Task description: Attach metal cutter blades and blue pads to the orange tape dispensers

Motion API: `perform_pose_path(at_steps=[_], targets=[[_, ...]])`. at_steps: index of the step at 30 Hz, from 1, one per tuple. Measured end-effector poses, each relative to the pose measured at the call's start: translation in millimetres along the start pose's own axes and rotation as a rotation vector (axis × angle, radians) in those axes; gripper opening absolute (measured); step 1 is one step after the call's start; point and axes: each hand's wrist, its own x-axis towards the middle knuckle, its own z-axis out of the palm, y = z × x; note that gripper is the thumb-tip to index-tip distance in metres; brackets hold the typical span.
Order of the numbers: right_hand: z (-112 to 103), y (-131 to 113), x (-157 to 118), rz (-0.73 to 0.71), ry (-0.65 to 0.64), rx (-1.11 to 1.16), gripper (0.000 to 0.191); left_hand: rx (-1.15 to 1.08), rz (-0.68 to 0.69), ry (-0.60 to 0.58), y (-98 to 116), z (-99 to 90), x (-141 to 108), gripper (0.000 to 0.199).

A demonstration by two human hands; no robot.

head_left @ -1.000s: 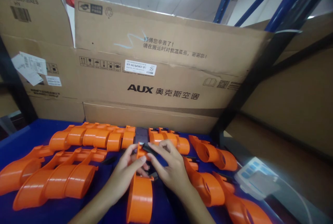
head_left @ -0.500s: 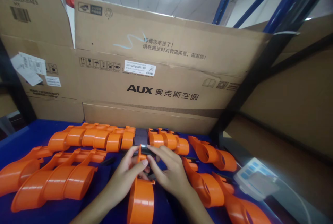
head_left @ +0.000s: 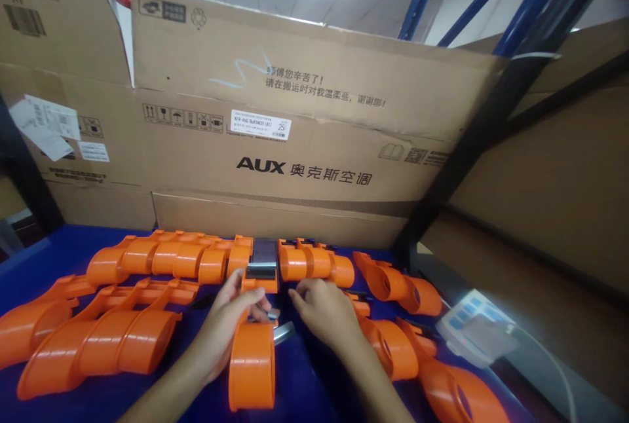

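My left hand is closed round the neck of an orange tape dispenser. The dispenser's wide loop hangs towards me, and at its far end sits a dark piece with a toothed metal edge. A shiny metal strip sticks out to the right beside the loop, below my left fingertips. My right hand is a little to the right, apart from the dispenser. Its fingers are curled in, and what they hold, if anything, is hidden.
Orange dispensers lie in rows on the blue surface, left, behind and right. A white device with blue buttons and a cable stands at the right. Cardboard walls the back, beside a dark post.
My right hand has come off the dispenser and curled its fingers. My left hand has turned the dispenser so its toothed end and metal strip show more.
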Motion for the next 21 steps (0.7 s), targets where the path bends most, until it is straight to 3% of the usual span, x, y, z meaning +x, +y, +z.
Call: perform_pose_path(at_steps=[7,21], targets=[[15,-13,2,0.108,-0.073,-0.133,0.036,0.016,0.002,-0.008,-1,0.6,1,0.025],[15,-4,4,0.070,-0.141,-0.072,0.028,0.036,0.013,-0.014,-6,-3.1,4,0.024]])
